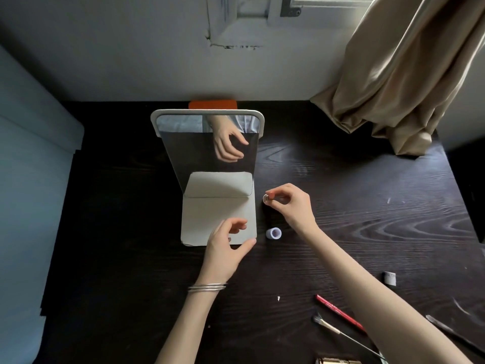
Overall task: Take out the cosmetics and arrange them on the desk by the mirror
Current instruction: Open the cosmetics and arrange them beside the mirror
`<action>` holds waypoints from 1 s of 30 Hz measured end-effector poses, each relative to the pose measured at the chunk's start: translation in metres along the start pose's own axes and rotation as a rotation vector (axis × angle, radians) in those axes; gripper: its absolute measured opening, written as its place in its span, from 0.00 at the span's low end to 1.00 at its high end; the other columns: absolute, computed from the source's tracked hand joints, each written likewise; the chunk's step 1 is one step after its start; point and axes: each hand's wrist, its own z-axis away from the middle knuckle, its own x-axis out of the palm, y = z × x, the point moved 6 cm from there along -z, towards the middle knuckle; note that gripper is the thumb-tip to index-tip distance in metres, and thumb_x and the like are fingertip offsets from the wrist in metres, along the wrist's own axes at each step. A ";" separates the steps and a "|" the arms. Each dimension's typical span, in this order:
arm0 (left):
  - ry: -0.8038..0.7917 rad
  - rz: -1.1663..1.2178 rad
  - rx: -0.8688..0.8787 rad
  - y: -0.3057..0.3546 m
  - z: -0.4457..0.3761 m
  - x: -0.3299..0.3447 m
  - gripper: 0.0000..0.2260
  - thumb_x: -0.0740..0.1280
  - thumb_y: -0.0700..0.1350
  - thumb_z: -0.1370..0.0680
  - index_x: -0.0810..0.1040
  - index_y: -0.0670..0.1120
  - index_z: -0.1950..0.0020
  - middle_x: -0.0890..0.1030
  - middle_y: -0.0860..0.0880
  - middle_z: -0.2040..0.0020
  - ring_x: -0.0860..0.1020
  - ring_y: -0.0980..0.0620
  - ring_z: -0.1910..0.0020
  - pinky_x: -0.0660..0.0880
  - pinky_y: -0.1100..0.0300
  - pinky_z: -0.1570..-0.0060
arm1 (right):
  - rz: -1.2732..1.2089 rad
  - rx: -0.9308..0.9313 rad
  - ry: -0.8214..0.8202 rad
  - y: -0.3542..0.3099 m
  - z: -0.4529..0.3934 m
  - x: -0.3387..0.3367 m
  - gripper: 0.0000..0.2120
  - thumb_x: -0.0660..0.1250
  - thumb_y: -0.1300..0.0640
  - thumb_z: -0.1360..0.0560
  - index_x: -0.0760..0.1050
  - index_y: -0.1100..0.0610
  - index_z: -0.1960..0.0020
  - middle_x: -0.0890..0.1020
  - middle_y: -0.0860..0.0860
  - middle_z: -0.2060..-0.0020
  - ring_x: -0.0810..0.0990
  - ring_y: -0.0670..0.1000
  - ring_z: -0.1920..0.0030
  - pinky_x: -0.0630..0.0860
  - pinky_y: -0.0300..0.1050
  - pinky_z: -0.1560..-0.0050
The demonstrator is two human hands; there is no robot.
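Small round silvery item, cosmetic piece of some kind, exact type can't tell, held just right of the mirror base, low over the dark wood desk; can't tell if it touches the desk. Right hand has it: thumb and forefinger tips pinched on it from above, other fingers curled in behind. Nails on that hand look orange-red.

Just nearer the person, a small pale lilac cylinder stands on the desk beside the base's right front corner, apart from the right hand, open top facing up.

Left hand hovers over the front edge of the mirror base, fingers loosely curved and apart, thumb stuck out right, holding nothing. Silver bangles on that wrist.

Mirror stands tilted back in a white frame, mid desk; it reflects a hand and a light blue sleeve. Orange object behind the mirror top, mostly hidden.

Bottom right of desk, well away from the mirror: red pencil, a thin brush beside it, both partly under the right forearm; small grey-white cap-like thing further right. Gold-toned edge of something at the bottom border, cut off.

Beige curtain hangs over the far right corner of the desk, white wall behind
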 end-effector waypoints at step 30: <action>-0.034 -0.007 -0.002 -0.008 0.011 -0.002 0.18 0.74 0.41 0.31 0.72 0.59 0.50 0.79 0.56 0.50 0.76 0.59 0.49 0.69 0.71 0.54 | -0.061 0.061 0.003 0.011 0.029 -0.005 0.07 0.75 0.62 0.32 0.82 0.56 0.54 0.81 0.48 0.58 0.80 0.41 0.56 0.75 0.31 0.55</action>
